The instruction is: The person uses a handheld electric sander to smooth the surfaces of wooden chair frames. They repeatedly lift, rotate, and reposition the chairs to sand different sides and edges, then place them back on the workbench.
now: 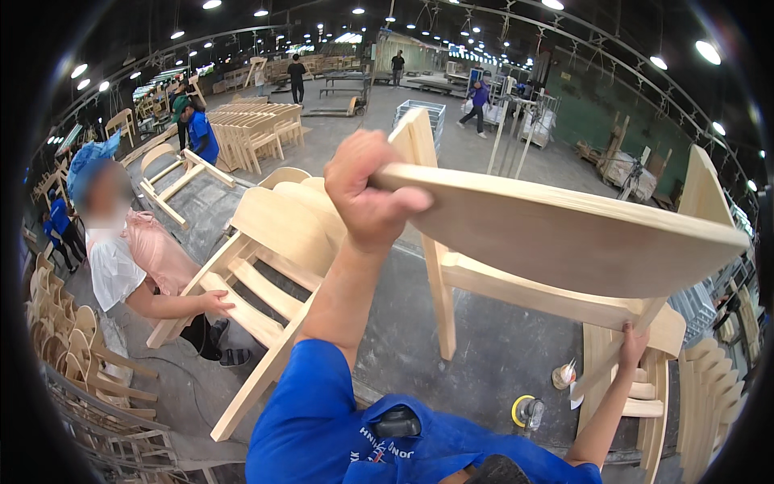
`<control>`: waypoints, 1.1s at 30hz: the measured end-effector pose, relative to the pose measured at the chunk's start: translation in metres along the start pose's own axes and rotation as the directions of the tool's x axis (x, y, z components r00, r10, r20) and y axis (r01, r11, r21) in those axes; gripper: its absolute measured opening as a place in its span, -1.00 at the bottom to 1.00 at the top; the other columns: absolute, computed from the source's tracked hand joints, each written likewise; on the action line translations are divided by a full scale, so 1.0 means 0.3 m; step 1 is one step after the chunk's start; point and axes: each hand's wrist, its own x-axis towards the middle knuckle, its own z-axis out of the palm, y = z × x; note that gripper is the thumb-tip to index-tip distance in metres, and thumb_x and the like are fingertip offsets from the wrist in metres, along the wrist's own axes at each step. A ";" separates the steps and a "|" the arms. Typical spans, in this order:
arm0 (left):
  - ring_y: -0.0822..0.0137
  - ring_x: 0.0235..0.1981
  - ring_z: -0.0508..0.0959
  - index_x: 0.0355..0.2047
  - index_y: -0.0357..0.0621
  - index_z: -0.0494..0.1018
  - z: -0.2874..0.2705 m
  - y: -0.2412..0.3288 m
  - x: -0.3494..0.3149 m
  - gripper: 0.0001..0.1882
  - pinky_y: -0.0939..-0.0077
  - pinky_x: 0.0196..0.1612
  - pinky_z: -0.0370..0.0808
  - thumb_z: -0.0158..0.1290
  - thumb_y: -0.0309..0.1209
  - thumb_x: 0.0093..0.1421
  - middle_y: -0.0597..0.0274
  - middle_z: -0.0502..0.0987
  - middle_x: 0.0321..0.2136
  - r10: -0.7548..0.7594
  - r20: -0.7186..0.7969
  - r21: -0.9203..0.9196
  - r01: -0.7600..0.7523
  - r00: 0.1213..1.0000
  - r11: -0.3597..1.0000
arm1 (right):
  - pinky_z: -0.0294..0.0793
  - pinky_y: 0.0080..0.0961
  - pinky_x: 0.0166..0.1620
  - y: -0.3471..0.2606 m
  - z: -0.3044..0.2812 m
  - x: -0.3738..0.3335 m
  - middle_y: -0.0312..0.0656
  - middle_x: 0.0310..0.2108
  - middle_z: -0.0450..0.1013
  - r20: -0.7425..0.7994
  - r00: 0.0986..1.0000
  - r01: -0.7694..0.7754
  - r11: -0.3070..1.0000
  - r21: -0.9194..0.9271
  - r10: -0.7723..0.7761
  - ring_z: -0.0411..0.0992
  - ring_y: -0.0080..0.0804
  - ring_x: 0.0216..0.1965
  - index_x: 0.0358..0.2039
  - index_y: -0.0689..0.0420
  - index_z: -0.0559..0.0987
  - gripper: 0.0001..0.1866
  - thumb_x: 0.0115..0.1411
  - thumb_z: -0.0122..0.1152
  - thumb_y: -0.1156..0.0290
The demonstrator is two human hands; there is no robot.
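Note:
An unfinished pale wooden chair [556, 230] is raised in front of me, tilted, its curved backrest closest to my view. My left hand [372, 189] is closed round the left end of that backrest. Lower down on the right, my right hand [634, 347] grips a leg of the same chair, its fingers partly hidden by the wood. Below the chair, a round sander with a yellow rim [526, 411] rests on the dark work surface. Next to it stands a small whitish container [563, 375].
At my left, a co-worker in a blue cap [97, 157] touches another chair frame [266, 282]. More chair parts [705, 403] stack at the right, and curved pieces [81, 347] at the far left. Rows of chairs [254, 129] and several people are further back.

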 end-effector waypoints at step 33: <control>0.19 -0.61 0.26 -0.65 -0.21 0.28 0.409 -0.248 -0.030 -0.41 0.35 -0.50 0.23 0.17 0.09 0.05 0.17 0.23 -0.69 -0.060 0.452 0.376 -0.129 0.890 0.918 | 0.29 -0.11 0.16 0.283 0.180 -0.831 0.10 0.22 0.08 0.325 0.453 -0.282 0.479 -0.831 0.830 0.22 0.22 0.13 0.21 -0.02 0.26 0.02 -0.27 0.53 0.01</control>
